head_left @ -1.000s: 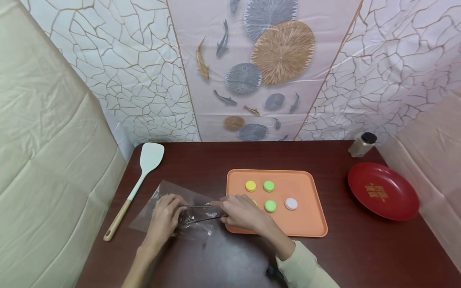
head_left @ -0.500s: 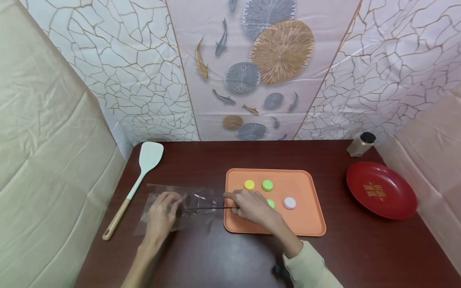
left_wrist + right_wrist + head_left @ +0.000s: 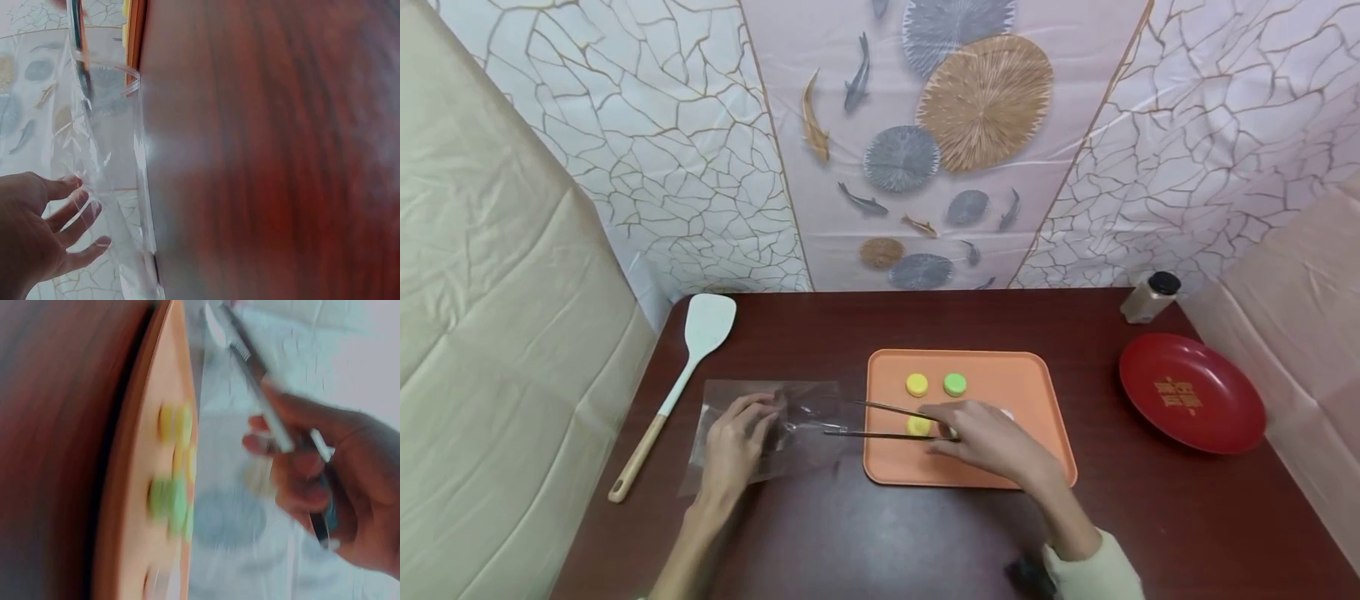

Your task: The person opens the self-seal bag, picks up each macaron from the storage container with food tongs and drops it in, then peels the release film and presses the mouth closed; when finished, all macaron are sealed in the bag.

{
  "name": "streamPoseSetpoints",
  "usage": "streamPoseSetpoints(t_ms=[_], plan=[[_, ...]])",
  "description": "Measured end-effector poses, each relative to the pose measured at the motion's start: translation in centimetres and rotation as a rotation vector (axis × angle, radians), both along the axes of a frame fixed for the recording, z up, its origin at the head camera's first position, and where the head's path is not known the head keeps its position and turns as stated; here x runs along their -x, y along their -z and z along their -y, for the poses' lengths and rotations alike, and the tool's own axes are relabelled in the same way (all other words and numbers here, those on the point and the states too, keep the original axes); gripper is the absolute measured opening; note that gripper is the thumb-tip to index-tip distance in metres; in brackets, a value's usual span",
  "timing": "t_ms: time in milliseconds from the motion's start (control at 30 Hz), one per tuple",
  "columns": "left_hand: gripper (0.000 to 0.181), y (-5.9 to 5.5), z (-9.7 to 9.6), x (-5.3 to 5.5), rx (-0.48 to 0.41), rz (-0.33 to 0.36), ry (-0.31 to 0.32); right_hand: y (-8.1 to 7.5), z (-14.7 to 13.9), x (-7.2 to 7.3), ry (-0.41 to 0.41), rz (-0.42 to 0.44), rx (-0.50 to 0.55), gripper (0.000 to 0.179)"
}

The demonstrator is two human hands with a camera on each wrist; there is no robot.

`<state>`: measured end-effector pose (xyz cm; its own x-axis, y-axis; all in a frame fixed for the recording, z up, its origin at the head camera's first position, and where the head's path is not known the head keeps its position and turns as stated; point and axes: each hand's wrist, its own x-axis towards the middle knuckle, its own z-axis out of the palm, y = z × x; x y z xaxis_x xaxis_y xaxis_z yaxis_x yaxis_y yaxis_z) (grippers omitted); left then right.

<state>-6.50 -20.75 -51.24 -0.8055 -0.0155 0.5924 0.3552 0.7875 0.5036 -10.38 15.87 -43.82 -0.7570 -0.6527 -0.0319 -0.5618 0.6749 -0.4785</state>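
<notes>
Head view: on the tabletop [image 3: 1150,517], a spatula [image 3: 675,390] lies left of the clear bag [image 3: 808,408]; a red plate [image 3: 1225,400] and a jar [image 3: 1145,302] are right of the orange tray [image 3: 1037,454]. The right hand [image 3: 985,437] partly hides the tray's macarons [image 3: 917,384]. The tongs [image 3: 883,435] lie sideways above the tray, tips pointing left past its edge toward the bag. Left wrist view: the left hand's [image 3: 37,240] grip pinches the bag. Right wrist view, blurred: the right hand's grip grasps the tongs.
</notes>
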Motion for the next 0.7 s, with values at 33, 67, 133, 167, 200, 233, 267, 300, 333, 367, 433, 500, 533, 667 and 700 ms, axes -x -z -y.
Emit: streamPoseSetpoints(t_ms=[33,67,133,167,200,233,267,300,333,367,433,500,533,667,700], plan=[[0.015,0.0,0.0,0.0,0.000,0.000,0.008,0.1,-1.2,-0.3,0.005,0.010,0.023,0.023],[0.015,0.0,0.0,0.1,0.002,0.001,0.017,0.2,-2.5,-0.7,0.014,0.024,0.049,0.021],[0.016,0.0,0.1,0.2,0.008,-0.006,0.034,0.5,-5.2,-1.5,0.041,0.023,0.094,0.019],[0.016,0.0,0.1,0.2,0.010,-0.011,0.043,0.7,-6.6,-2.0,0.055,0.011,0.113,0.020],[0.016,0.1,0.2,0.2,0.010,-0.018,0.052,0.9,-8.0,-2.4,0.082,0.000,0.118,0.023],[0.017,0.1,0.3,0.3,0.009,-0.025,0.063,1.1,-9.3,-2.9,0.102,-0.019,0.126,0.027],[0.017,0.2,0.4,0.3,0.007,-0.029,0.073,1.2,-10.6,-3.3,0.126,-0.032,0.127,0.029],[0.016,0.3,0.5,0.4,0.002,-0.035,0.085,1.4,-11.8,-3.8,0.152,-0.050,0.126,0.033],[0.013,1.1,0.9,0.7,-0.016,-0.053,0.103,1.6,-13.0,-4.2,0.173,-0.067,0.124,0.038],[0.012,1.2,1.0,0.7,-0.021,-0.051,0.109,1.7,-14.0,-4.6,0.205,-0.067,0.107,0.040],[0.013,1.1,1.0,0.6,-0.021,-0.043,0.109,1.9,-15.9,-5.4,0.259,-0.085,0.067,0.043],[0.013,0.9,1.0,0.4,-0.022,-0.034,0.106,2.1,-17.5,-6.0,0.297,-0.116,0.032,0.044],[0.014,0.8,0.9,0.3,-0.022,-0.028,0.104,2.2,-18.2,-6.3,0.311,-0.126,0.014,0.044],[0.018,-0.2,0.6,-0.1,-0.022,0.006,0.095,2.8,-20.5,-7.1,0.340,-0.207,0.017,0.038],[0.018,-0.2,0.5,-0.1,-0.029,0.011,0.097,3.0,-20.9,-7.2,0.341,-0.232,0.026,0.038]])
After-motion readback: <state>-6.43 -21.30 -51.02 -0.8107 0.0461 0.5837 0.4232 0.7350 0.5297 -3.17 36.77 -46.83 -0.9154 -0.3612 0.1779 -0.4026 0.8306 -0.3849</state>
